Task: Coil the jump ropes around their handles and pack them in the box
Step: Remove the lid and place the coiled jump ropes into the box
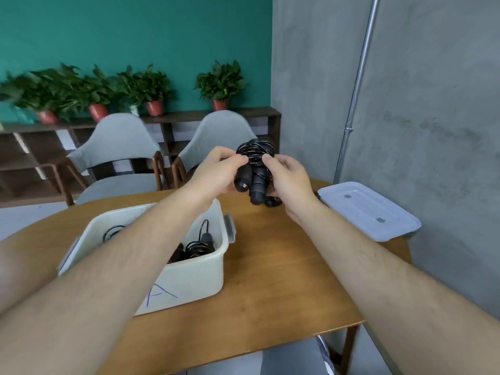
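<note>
While the left hand [216, 171] and right hand [290, 180] both pinch the wound-up jump rope [255, 155] in the air just past the box [189, 277], it looks basically ready to drop in with the packed ropes [198, 249] already inside.

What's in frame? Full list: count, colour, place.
held jump rope: one, black, coiled around its handles, in both hands above the table's far side
packed jump ropes: black, count unclear, inside the box
box: one, white, open, table left
lid: one, pale translucent, table's far right corner
table: one, wood-brown
chairs: two, grey, behind the table
potted plants: several, green, mostly red pots, on the shelf
shelf: one, dark brown, along the green wall
pipe: one, metal, on the grey wall
left hand: grips the rope bundle
right hand: pinches the bundle
</note>
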